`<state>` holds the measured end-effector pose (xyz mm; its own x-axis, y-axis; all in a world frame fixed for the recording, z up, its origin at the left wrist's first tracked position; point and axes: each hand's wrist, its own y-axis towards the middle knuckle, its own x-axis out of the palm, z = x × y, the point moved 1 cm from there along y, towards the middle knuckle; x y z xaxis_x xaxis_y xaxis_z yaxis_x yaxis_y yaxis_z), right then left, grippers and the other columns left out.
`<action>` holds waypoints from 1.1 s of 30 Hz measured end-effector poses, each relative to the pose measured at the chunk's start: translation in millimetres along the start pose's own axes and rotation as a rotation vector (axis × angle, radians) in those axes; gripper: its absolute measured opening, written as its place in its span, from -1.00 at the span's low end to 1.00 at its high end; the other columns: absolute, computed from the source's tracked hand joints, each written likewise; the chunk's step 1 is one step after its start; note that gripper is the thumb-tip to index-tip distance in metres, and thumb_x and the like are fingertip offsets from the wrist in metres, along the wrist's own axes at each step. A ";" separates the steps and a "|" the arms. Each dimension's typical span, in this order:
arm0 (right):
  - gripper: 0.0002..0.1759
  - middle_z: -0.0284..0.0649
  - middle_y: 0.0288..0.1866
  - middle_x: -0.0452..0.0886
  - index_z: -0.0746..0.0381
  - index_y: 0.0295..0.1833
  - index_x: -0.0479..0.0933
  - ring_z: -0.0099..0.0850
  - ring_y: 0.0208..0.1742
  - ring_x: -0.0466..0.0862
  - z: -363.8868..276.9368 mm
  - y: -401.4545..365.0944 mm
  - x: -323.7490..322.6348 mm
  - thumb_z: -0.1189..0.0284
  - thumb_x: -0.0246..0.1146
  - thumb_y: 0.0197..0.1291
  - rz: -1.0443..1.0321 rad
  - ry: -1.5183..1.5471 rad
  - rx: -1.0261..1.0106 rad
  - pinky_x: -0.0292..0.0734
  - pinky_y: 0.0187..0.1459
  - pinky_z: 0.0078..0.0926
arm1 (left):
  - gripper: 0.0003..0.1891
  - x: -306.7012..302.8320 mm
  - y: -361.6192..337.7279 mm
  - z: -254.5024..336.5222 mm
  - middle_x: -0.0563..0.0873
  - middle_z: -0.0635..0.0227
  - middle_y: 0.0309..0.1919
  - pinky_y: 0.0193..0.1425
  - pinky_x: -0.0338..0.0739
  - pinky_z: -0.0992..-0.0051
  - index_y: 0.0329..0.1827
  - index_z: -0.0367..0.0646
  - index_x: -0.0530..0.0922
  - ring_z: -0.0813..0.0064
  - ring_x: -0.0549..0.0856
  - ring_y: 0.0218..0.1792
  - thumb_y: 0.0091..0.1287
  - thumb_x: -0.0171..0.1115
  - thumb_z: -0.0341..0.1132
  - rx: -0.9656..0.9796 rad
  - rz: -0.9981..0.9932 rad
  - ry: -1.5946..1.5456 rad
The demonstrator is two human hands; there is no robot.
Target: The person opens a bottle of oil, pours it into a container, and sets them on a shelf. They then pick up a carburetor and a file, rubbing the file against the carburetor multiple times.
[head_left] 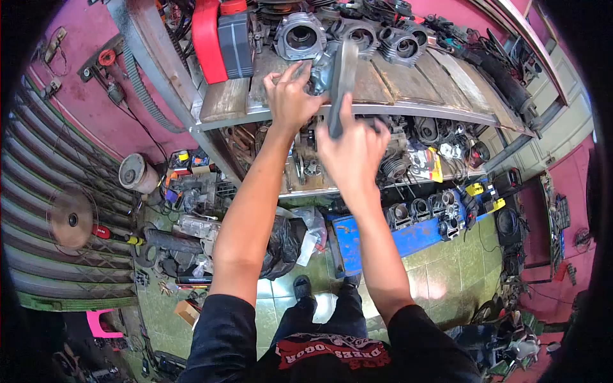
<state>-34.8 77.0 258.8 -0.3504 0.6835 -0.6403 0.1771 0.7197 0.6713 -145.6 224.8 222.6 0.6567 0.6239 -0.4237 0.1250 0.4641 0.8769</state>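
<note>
My left hand [294, 96] is at the front edge of the upper wooden shelf, its fingers bent and its thumb pressed against a small grey metal engine part [321, 73]. In my right hand [354, 150] is a long, flat, bar-like tool [345, 73], pointing up and away from me. The index finger lies along the tool. Its far end is smeared by motion, so I cannot make out its exact kind. The tool passes in front of the part and hides some of it. Just behind stands a round-bored engine cylinder [300, 37].
More engine cylinders [402, 46] stand along the upper shelf [373, 83], with a red and grey case [220, 41] at left. Parts crowd the lower shelf. Below are a blue bench [402, 246], a black plastic bag [281, 249] and a fan [72, 219].
</note>
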 end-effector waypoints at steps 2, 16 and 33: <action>-0.28 0.07 -0.46 0.73 0.33 0.39 0.56 -0.02 -0.29 0.79 8.6 -10.1 -11.8 0.16 0.33 0.16 -0.069 0.004 -0.021 0.32 0.38 0.03 | -0.22 0.3 5.3 -0.7 0.79 0.08 0.12 0.38 0.23 0.10 0.19 -0.21 0.74 0.34 0.69 0.23 -0.12 0.64 0.06 0.016 0.019 -0.002; -0.30 0.07 -0.49 0.71 0.27 0.36 0.61 0.02 -0.26 0.79 7.7 62.4 -10.3 0.17 0.33 0.11 -0.146 -0.039 -0.056 0.40 0.26 0.11 | -0.27 3.0 -1.5 -4.2 0.84 0.19 -0.07 0.35 0.23 0.08 0.19 -0.20 0.74 0.36 0.69 0.22 -0.08 0.62 -0.01 0.001 0.004 -0.011; -0.31 0.05 -0.46 0.74 0.39 0.33 0.58 -0.03 -0.36 0.80 0.8 53.0 -8.7 0.26 0.35 0.08 -0.069 -0.155 -0.139 0.11 0.49 0.35 | -0.25 2.6 1.2 -1.3 0.78 0.06 0.14 0.40 0.21 0.03 0.18 -0.20 0.75 0.34 0.66 0.30 -0.14 0.62 -0.02 -0.077 -0.032 0.004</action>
<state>-21.6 109.3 299.7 -0.2098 0.6515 -0.7291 0.0255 0.7491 0.6620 -144.7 227.7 222.3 0.6503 0.6105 -0.4522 0.0878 0.5308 0.8429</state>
